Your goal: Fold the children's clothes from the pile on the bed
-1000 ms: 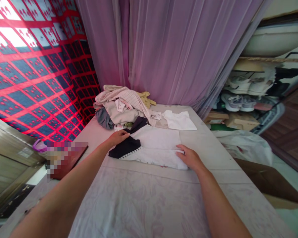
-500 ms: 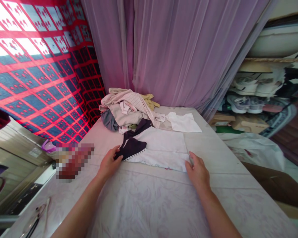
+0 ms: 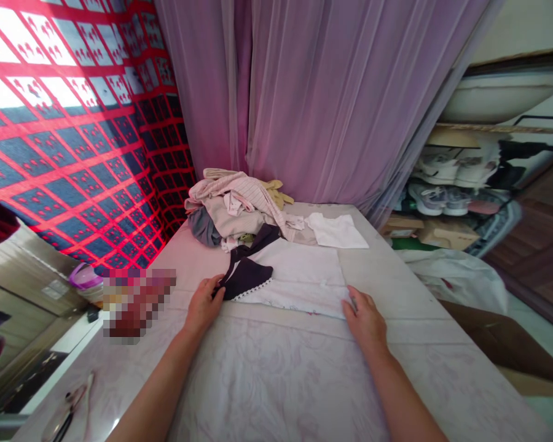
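Note:
A white shirt [image 3: 301, 270] with dark sleeves and a dotted trim lies folded on the covered table, its length running left to right. At its left end, my left hand [image 3: 206, 301] is closed on the edge of the dark sleeve [image 3: 246, 277], thumb on top. My right hand [image 3: 365, 312] grips the hem corner at the right end, its fingers curled and partly hidden. Behind the shirt rises a heap of clothes [image 3: 239, 205] in pink, beige and grey. A small folded white garment [image 3: 337, 231] lies flat to the right of the heap.
A purple curtain [image 3: 304, 104] hangs behind the table, with a red and dark patterned cloth [image 3: 74, 141] on the left. Glasses [image 3: 59, 417] lie at the near left edge. To the right stand a shoe rack [image 3: 442, 199], a plastic bag [image 3: 461, 276] and a cardboard box [image 3: 502, 337].
The view has turned slightly to the right. Both hands stay at the two ends of the shirt, which lies almost the same as before.

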The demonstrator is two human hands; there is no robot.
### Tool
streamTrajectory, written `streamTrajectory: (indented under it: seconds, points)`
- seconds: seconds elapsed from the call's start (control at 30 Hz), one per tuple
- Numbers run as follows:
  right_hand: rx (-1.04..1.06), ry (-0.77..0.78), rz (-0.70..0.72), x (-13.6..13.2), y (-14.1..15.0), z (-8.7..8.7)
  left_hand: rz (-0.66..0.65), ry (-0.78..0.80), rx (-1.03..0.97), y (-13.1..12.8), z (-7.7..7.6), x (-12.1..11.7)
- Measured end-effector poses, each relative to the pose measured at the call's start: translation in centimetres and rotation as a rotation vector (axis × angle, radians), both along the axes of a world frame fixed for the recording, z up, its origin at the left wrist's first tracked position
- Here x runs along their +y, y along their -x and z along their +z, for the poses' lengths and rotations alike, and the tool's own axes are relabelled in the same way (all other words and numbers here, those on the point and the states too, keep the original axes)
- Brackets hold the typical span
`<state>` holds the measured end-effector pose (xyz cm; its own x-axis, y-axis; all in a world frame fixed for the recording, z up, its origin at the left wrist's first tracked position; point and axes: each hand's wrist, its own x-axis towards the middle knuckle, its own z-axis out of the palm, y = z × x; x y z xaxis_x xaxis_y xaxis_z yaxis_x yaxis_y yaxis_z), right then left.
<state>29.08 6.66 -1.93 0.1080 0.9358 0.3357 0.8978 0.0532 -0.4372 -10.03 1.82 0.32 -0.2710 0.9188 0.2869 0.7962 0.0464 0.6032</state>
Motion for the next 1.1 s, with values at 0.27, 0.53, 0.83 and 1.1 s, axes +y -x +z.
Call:
streamTrajectory:
  seconds: [0.27,0.53,0.83,1.1]
  points:
    - [0.039,-0.073,-0.023,-0.8,0.1,0.2,-0.008,-0.122,0.138,-0.3,-0.7,0.0]
    - [-0.010,-0.104,0.016,-1.3,0.3,0.3,-0.422,-0.217,0.407,-3.2,0.6,-1.4]
    - [0.058,-0.122,0.000,-0.7,-0.1,-0.2,-0.419,-0.074,0.339,-3.9,-0.2,-0.2]
    - [0.141,-0.244,0.042,-1.3,-0.3,0.1,-0.405,-0.173,0.242,-3.7,-0.2,0.1]
